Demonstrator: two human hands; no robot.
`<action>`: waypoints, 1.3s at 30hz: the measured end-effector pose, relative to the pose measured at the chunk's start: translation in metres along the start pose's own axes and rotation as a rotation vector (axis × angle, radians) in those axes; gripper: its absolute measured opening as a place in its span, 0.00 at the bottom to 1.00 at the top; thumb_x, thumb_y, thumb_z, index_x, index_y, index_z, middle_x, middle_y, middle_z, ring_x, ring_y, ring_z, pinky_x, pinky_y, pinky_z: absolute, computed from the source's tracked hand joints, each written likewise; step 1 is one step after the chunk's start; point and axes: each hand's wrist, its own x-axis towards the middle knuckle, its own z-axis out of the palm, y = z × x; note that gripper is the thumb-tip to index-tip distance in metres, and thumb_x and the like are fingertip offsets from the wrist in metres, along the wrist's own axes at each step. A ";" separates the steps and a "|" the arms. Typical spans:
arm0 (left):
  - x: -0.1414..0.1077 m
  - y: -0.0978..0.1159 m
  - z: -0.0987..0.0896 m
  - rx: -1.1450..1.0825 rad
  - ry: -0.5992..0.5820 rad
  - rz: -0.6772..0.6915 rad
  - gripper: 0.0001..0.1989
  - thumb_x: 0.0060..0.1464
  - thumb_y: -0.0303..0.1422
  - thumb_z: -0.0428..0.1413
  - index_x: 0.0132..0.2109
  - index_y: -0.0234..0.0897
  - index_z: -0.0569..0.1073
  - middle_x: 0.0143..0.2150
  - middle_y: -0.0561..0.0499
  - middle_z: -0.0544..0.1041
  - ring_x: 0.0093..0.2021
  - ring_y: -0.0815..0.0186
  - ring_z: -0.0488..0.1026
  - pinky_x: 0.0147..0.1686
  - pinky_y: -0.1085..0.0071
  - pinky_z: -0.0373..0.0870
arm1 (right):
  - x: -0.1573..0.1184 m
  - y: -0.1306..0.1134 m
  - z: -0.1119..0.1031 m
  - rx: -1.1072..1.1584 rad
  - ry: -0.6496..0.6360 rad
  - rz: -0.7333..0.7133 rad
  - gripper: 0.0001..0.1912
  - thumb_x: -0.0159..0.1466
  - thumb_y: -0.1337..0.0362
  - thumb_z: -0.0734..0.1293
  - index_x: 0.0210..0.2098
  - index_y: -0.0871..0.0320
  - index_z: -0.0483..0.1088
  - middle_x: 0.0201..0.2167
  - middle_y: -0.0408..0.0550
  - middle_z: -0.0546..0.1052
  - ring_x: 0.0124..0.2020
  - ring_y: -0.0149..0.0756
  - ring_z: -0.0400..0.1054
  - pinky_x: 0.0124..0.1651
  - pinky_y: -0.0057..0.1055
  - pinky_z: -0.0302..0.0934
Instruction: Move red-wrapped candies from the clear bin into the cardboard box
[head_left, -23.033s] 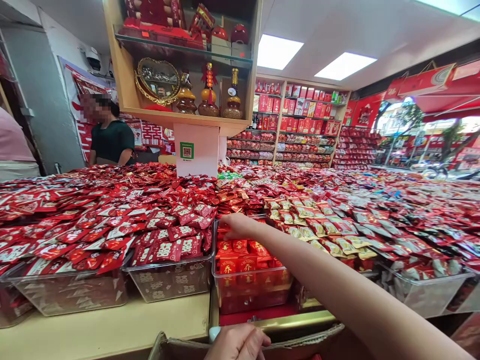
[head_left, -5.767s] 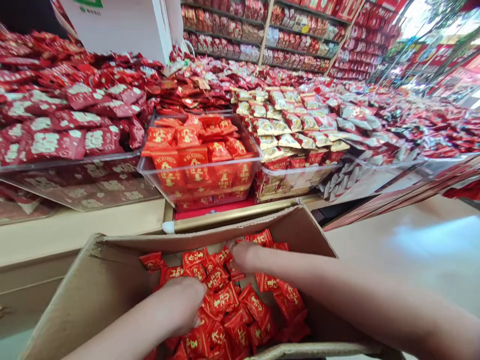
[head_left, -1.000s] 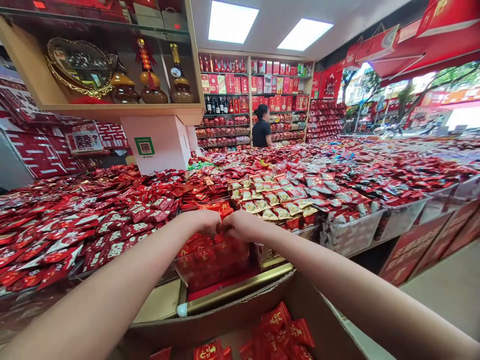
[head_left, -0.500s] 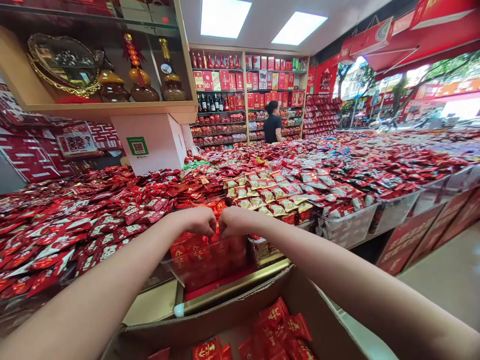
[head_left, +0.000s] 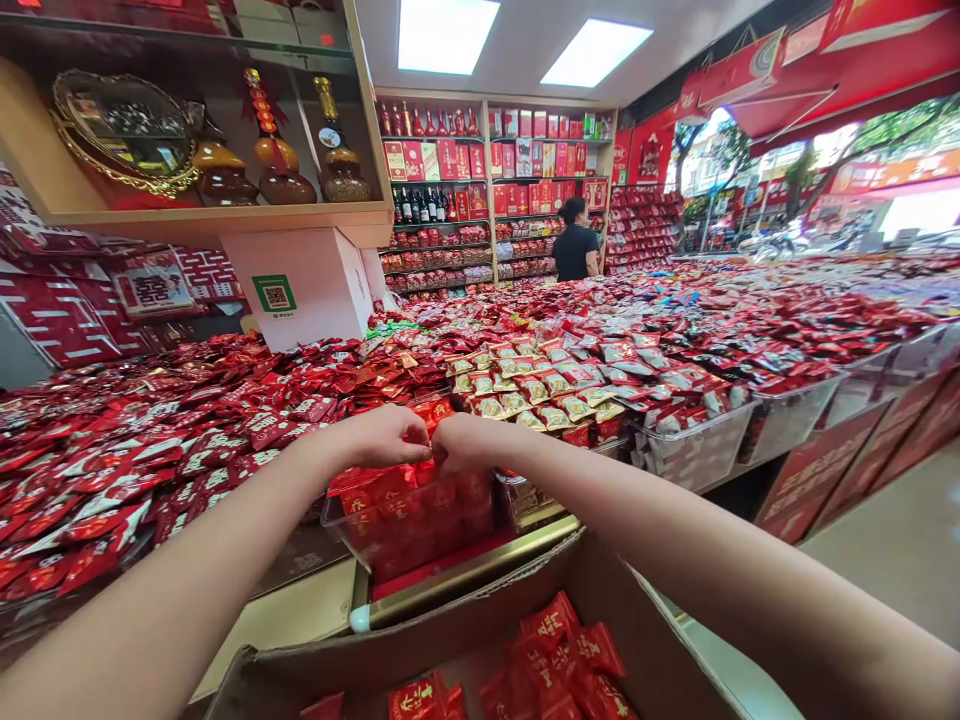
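My left hand (head_left: 386, 436) and my right hand (head_left: 465, 442) meet knuckle to knuckle over a clear plastic bin (head_left: 409, 525) of red wrapped snack packets (head_left: 367, 490). Fingers on both hands are curled down among the packets at the top. What they pinch is hidden by the hands and the red wrappers. Close below my forearms stands an open cardboard box (head_left: 420, 640). Several more red packets with gold lettering (head_left: 555, 650) lie inside it.
Gold-wrapped packets (head_left: 517, 385) fill the neighbouring bin on the right. Dark red packets (head_left: 247, 430) are heaped to the left. A metal rail (head_left: 480, 570) runs between bin and box. A person (head_left: 576, 245) stands before the back shelves. A cabinet (head_left: 225, 215) overhangs at upper left.
My left hand has lifted slightly and its thumb and forefinger have parted a little. My right hand has shifted slightly left. The person at the back has moved right and turned away.
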 end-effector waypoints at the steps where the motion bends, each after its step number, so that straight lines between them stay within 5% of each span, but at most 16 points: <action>1: -0.007 -0.002 -0.001 -0.001 0.022 -0.012 0.13 0.48 0.39 0.49 0.36 0.36 0.71 0.33 0.53 0.75 0.34 0.67 0.70 0.31 0.76 0.63 | -0.001 0.002 0.000 0.001 -0.022 -0.005 0.08 0.47 0.69 0.66 0.28 0.61 0.74 0.24 0.48 0.76 0.24 0.34 0.67 0.23 0.24 0.53; 6: -0.027 -0.015 0.006 0.049 0.032 -0.099 0.07 0.40 0.34 0.53 0.27 0.36 0.72 0.25 0.53 0.74 0.25 0.67 0.68 0.22 0.76 0.59 | -0.001 0.006 0.004 0.014 -0.059 -0.002 0.11 0.50 0.68 0.65 0.33 0.61 0.73 0.28 0.48 0.76 0.28 0.33 0.67 0.25 0.23 0.53; 14: -0.015 -0.006 0.015 0.073 0.054 -0.116 0.05 0.39 0.31 0.53 0.23 0.37 0.72 0.18 0.56 0.69 0.20 0.70 0.64 0.19 0.76 0.54 | -0.001 0.002 0.005 0.052 -0.078 0.017 0.11 0.50 0.67 0.65 0.34 0.62 0.73 0.29 0.48 0.76 0.29 0.32 0.67 0.26 0.22 0.52; 22: -0.018 -0.008 0.019 0.102 0.052 -0.054 0.05 0.45 0.30 0.53 0.29 0.35 0.73 0.24 0.55 0.73 0.24 0.69 0.67 0.25 0.73 0.60 | 0.005 0.006 0.010 0.148 -0.055 0.003 0.16 0.54 0.57 0.62 0.37 0.59 0.71 0.32 0.45 0.75 0.30 0.30 0.66 0.27 0.21 0.53; 39: -0.018 -0.012 0.026 0.155 0.040 -0.033 0.08 0.52 0.34 0.51 0.32 0.33 0.71 0.27 0.55 0.73 0.28 0.69 0.70 0.30 0.68 0.66 | 0.010 -0.003 0.011 0.066 -0.079 -0.035 0.12 0.52 0.67 0.63 0.36 0.60 0.71 0.32 0.47 0.75 0.32 0.32 0.67 0.28 0.22 0.54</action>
